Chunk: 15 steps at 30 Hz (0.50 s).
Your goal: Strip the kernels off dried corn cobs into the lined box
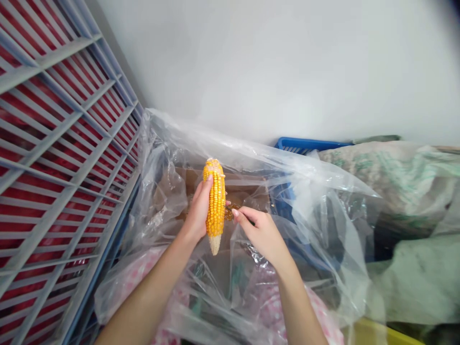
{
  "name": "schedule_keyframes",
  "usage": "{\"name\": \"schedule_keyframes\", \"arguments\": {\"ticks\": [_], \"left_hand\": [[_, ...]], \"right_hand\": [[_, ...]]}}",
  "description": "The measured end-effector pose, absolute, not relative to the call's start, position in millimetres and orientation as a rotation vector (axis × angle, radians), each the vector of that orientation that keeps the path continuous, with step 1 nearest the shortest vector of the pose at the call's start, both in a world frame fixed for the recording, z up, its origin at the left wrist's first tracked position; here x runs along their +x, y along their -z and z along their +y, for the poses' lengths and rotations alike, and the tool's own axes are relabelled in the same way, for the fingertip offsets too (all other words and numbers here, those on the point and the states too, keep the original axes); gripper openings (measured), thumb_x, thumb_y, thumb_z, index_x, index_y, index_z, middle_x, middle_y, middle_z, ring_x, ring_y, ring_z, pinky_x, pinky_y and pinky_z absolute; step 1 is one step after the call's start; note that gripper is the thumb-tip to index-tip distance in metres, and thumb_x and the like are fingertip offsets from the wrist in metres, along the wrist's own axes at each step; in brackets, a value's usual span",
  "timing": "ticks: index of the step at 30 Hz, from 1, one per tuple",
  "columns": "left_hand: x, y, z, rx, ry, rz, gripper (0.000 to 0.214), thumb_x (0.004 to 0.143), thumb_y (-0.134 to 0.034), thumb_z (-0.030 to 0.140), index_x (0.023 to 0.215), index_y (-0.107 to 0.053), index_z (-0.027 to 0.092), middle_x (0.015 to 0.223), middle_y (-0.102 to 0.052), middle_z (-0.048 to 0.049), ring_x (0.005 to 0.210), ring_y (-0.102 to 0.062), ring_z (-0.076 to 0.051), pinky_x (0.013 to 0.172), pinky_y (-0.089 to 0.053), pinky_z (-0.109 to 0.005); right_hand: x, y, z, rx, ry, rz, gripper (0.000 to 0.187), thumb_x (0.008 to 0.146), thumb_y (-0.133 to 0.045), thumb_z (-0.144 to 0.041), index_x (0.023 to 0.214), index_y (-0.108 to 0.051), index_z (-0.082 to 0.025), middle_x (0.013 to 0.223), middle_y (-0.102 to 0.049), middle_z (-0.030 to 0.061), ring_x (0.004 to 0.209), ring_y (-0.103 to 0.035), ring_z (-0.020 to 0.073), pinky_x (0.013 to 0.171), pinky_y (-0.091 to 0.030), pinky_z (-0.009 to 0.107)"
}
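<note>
An ear of corn (215, 201) with yellow kernels stands nearly upright in my left hand (199, 211), its pale bare tip pointing down toward me. My left thumb lies along its side, while the other fingers are mostly hidden behind it. On the right, my right hand (257, 229) pinches a thin dark tool (230, 209) whose end meets the corn's right side. What kind of tool it is I cannot make out. Beneath both hands spreads a clear plastic sheet (316, 187), with loose kernels (230, 215) partly visible behind the tool.
Grey slatted crates (53, 139) with red contents rise at my left. Beyond the plastic stands a white wall (280, 62). A blue basket (312, 144) and pale woven sacks (395, 177) are at the right, and a yellow edge (384, 333) shows at the lower right.
</note>
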<state>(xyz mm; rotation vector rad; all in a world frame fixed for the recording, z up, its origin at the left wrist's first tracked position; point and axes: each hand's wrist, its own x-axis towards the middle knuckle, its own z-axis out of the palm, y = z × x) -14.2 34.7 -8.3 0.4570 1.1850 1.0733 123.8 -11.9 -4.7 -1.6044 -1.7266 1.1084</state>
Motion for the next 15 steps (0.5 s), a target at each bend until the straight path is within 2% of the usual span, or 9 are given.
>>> {"name": "schedule_keyframes", "arguments": {"ticks": [5, 15], "left_hand": [[-12.0, 7.3, 32.0, 0.592, -1.09, 1.216, 0.04, 0.071, -0.056, 0.053, 0.093, -0.052, 0.02, 0.068, -0.056, 0.0016, 0.049, -0.056, -0.011, 0.045, -0.045, -0.022], [-12.5, 4.8, 30.0, 0.738, -1.038, 1.188, 0.037, 0.071, -0.058, 0.051, 0.093, -0.055, 0.021, 0.07, -0.055, 0.0006, 0.052, -0.054, -0.011, 0.046, -0.044, -0.022]], "right_hand": [[124.5, 4.0, -12.8, -1.664, -1.154, -1.763, 0.046, 0.086, -0.037, -0.045, 0.051, -0.047, -0.017, 0.044, -0.04, -0.0048, 0.045, -0.038, 0.0077, 0.047, -0.025, 0.021], [128.8, 2.2, -14.1, -1.643, -1.196, -1.787, 0.046, 0.086, -0.037, -0.043, 0.049, -0.045, -0.017, 0.043, -0.037, -0.0049, 0.042, -0.033, 0.0068, 0.044, -0.023, 0.021]]}}
